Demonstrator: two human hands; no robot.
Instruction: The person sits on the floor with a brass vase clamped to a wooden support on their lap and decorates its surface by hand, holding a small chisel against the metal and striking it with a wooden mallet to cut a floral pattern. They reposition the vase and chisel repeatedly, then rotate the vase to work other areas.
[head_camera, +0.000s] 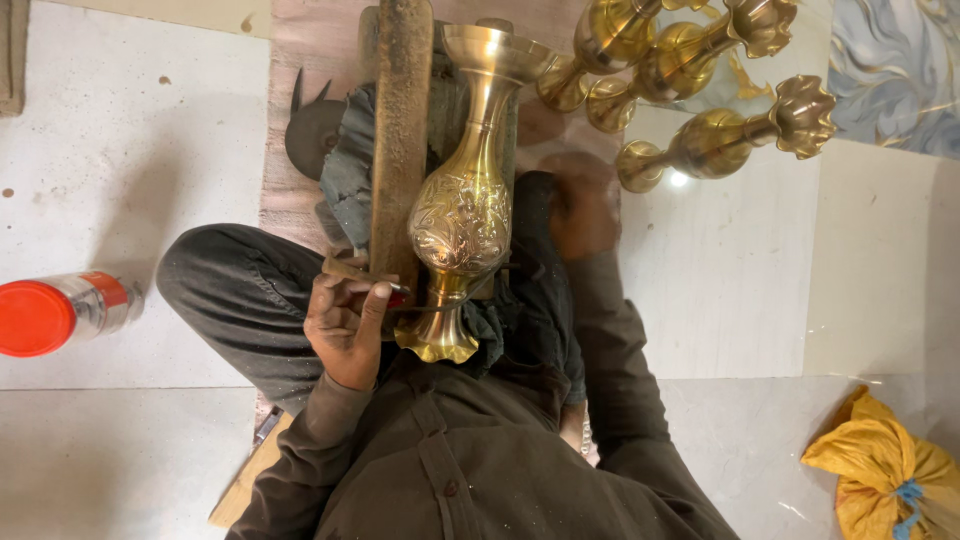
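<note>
Two hands (345, 325), four brass vases (462, 200).

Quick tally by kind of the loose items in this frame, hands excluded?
Engraved golden brass vases: 4, one under the person's hands, three lying on the floor
Clear plastic bottle with orange-red cap: 1
Knotted yellow plastic bag: 1
Long brown wooden plank: 1
Total: 7
</note>
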